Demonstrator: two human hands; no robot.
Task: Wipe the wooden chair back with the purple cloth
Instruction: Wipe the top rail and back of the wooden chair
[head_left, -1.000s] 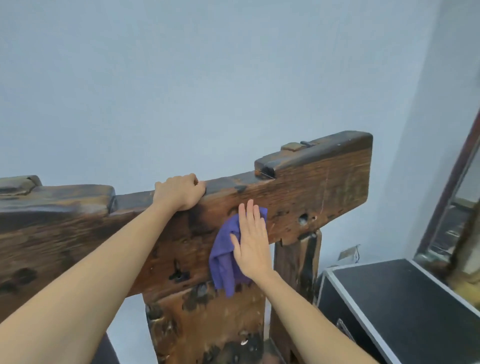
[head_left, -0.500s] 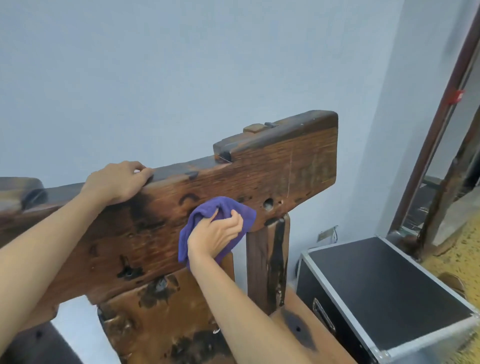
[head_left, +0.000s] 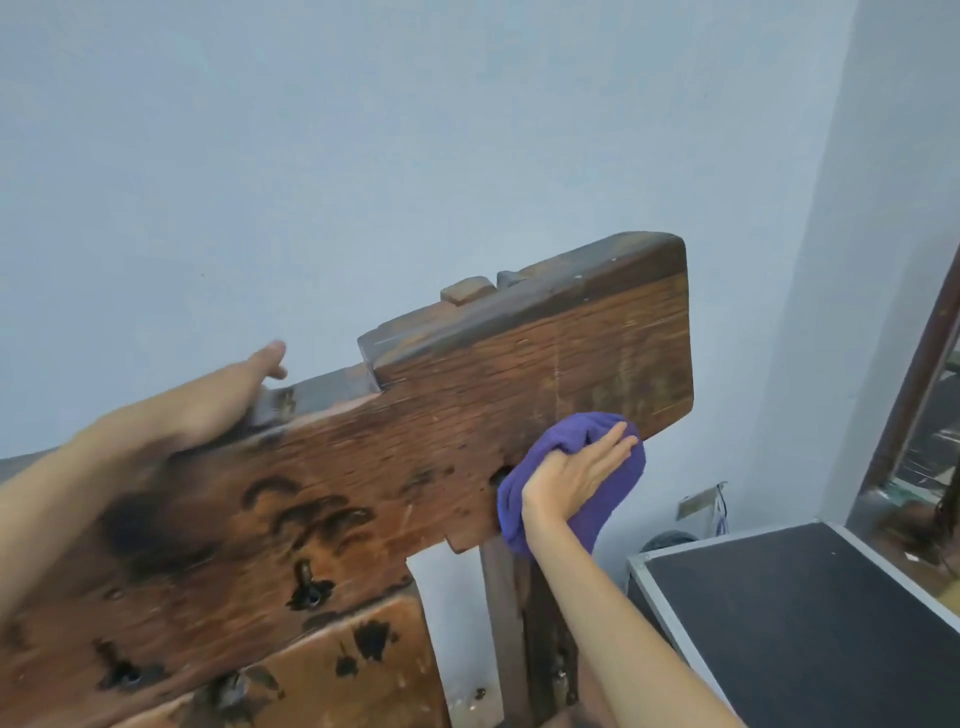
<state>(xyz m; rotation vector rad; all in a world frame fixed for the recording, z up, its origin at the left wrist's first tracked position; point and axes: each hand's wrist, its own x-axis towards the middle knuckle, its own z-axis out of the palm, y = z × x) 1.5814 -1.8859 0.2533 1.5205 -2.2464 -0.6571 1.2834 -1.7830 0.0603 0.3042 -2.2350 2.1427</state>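
Two hands are seen on the wooden chair back (head_left: 467, 415), a heavy plank whose long axis rises from lower left to upper right across the head view. The purple cloth (head_left: 597, 493) is pressed against the plank's lower edge, near its right end, by the right hand (head_left: 576, 475), whose fingers are laid flat and close together over the bunched fabric. The left hand (head_left: 218, 400) is rested on the top edge, well to the left, with fingers extended over the far side. Unwiped wood is judged to lie mainly up and to the right of the cloth, so that stretch is nearer the right hand.
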